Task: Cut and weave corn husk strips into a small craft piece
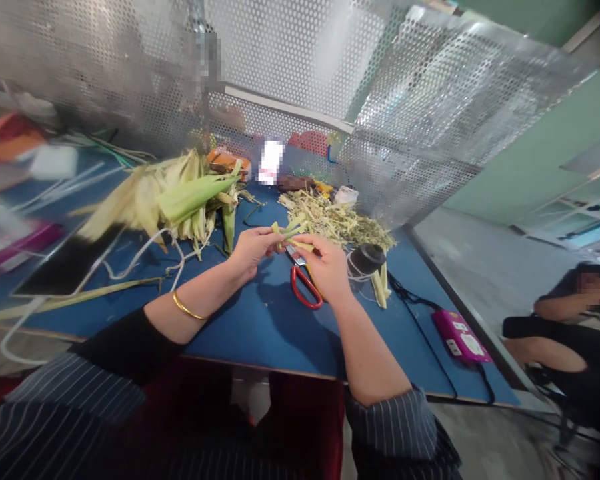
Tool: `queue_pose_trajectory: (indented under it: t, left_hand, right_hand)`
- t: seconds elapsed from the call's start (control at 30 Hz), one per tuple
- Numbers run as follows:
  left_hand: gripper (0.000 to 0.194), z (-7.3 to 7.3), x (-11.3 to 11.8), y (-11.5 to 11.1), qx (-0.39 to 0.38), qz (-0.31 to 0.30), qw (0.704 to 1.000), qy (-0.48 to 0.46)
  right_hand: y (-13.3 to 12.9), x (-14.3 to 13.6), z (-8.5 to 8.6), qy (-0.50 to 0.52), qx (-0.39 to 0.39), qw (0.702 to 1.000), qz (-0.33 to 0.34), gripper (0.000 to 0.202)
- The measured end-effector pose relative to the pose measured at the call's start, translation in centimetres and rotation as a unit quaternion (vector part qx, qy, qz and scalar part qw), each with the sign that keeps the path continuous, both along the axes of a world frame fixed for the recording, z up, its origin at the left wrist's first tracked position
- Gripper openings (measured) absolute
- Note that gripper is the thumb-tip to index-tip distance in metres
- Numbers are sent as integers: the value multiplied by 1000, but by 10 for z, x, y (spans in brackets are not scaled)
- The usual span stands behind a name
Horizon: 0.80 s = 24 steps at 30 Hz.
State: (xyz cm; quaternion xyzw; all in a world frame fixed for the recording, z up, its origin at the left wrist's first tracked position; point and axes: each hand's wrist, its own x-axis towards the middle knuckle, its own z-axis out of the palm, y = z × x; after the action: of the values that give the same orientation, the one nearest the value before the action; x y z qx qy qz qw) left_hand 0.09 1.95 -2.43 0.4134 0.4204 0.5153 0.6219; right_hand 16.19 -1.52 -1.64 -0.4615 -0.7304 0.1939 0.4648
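My left hand (256, 249) pinches one end of a few pale green corn husk strips (294, 231) above the middle of the blue table. The fingers of my right hand (326, 265) are closed on the same strips from the other side. Beneath my right hand lie red-handled scissors (305, 289), their blades partly covered. To the right stands a black spool (366, 260). Just beyond my hands spreads a heap of shredded husk (337, 220). A bundle of whole corn husks (180, 193) rests to the left.
A dark-screened tablet or phone (73, 260) with a white cable (140, 257) lies at the left. A magenta power box (461, 337) with black cords is near the right edge. Perforated metal panels (290, 53) border the back. Another person (575, 327) sits at the far right.
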Motion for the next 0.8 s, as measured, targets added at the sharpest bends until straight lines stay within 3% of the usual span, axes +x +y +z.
queue_pose_trajectory:
  t: [0.07,0.17,0.23,0.3,0.4,0.53,0.63,0.8]
  left_hand:
    - [20,-2,1,-1,17,-4,1000,22]
    - [14,-3,4,-4,34,-1,999,40]
    - [14,-1,6,-7,42,1,998,42]
    - [16,1,7,-10,53,-6,998,36]
    - [16,2,9,-13,77,-35,996,39]
    - [12,4,10,-15,94,-76,991,61]
    - [11,8,8,-16,86,-102,986,96]
    - [12,7,7,-16,89,-126,978,140]
  right_hand:
    - [0,1,0,-104,88,990,-34,16]
    - [0,1,-1,-259,211,941,-44,17]
    - [-1,0,-1,-307,256,916,-45,17]
    - [-1,-2,0,-302,276,911,-54,16]
    - [-1,-3,0,-239,260,933,-68,15]
    - [3,0,-2,-175,143,966,-129,14]
    - [6,3,-4,-187,63,968,-155,18]
    - [6,4,-4,-215,37,958,-184,28]
